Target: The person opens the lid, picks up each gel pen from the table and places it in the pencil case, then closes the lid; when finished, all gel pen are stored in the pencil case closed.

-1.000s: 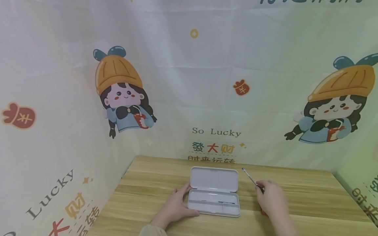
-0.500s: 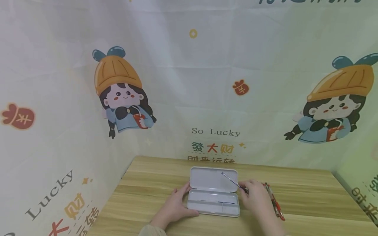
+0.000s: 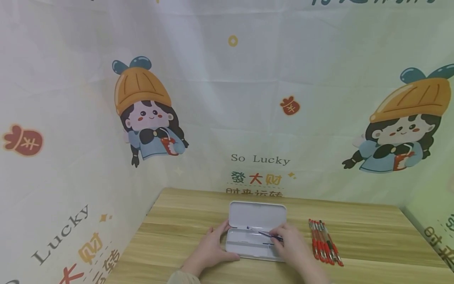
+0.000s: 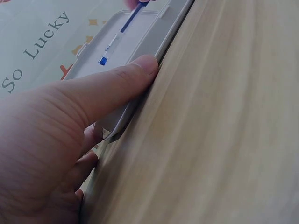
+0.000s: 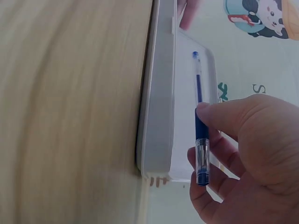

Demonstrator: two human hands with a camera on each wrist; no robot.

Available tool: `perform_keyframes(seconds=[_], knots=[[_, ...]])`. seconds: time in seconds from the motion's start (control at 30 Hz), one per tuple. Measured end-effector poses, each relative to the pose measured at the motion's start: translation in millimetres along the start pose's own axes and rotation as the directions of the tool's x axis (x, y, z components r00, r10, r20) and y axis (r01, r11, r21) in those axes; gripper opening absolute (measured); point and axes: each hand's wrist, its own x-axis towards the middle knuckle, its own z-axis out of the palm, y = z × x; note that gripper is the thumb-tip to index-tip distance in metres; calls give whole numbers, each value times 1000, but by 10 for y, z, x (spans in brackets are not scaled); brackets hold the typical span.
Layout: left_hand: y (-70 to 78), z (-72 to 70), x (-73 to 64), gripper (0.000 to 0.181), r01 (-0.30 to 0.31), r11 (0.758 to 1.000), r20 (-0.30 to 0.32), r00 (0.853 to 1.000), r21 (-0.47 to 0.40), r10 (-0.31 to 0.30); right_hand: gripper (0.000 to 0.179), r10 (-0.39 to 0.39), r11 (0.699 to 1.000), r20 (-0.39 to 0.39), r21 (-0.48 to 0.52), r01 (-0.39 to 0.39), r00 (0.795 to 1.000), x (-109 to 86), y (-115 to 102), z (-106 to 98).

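Observation:
An open grey-white pencil case (image 3: 242, 249) lies on the table, its lid (image 3: 248, 215) folded back away from me. My left hand (image 3: 210, 248) grips the left end, thumb on the front edge, as the left wrist view also shows. My right hand (image 3: 293, 243) pinches a blue pen (image 5: 202, 156) with a clear barrel between thumb and fingers. Its blue-tipped end points left over the long rear compartment. Inside the case a thin dark blue strip (image 3: 267, 243) shows by the divider, partly hidden by my right hand. The hand also covers the case's right end.
To the right of the case several pens (image 3: 322, 246) with red ends, one with black parts, lie side by side on the wooden table (image 3: 376, 236). A printed cloth (image 3: 205, 118) hangs right behind the table and along its left side.
My right hand has carried the blue pen leftward from beside the case to over its rear compartment, uncovering the red pens. The left hand has stayed on the case.

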Motion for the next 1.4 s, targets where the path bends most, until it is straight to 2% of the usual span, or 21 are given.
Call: perform_keyframes(seconds=[0.23,0.43,0.9,1.1,1.27,1.4], knots=[[-4,1,0,129,-10,1000,-1,1000,6,10,12,-9,999,65,43,6,998,-7,-12,100],[-10,2,1,129,-10,1000,0,1000,16,10,13,-54,999,62,12,53,997,-24,-21,169],[-11,4,4,128,-14,1000,-3,1000,26,14,14,-49,999,31,20,48,998,-22,-35,211],[19,-15,-6,129,4,1000,-2,1000,17,-4,16,-59,998,65,12,59,996,-19,-31,209],[15,-13,1,129,7,1000,0,1000,12,-7,19,-30,998,101,66,23,994,-18,-30,171],[6,-14,1,130,17,1000,4,1000,7,-17,20,34,991,111,122,-48,993,-17,-19,129]])
